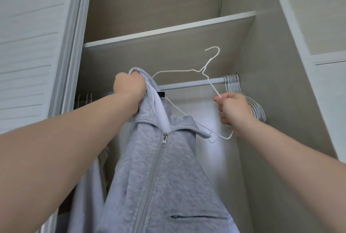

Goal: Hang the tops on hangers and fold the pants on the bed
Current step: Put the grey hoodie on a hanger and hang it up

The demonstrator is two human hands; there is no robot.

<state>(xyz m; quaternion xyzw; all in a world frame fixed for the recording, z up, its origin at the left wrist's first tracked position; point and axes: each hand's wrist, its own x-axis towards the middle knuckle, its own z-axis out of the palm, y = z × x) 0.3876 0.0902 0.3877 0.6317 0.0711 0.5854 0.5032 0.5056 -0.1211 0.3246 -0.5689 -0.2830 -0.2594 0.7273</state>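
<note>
open beige laminate wardrobe (168, 32). the pale grey zip-front fleece jacket (168, 176) hangs before the grey metal rail (191, 84), with one arm of the thin white wire hanger (203, 72) inside its neck. your left hand (129, 90) clenches the collar; your right hand (232, 109) pinches the hanger. step: hanging a top. next: seat both shoulders, then hook the rail.

A jacket (168, 176) is gripped at the collar by the left hand (129, 92) and hangs below it. A hanger (202, 70) is pinched by the right hand (232, 109), with its far end tucked inside the collar. A rail (187, 84) is set behind both hands, under a shelf (168, 34). Spare hangers (232, 81) are bunched on the rail behind the right hand.
</note>
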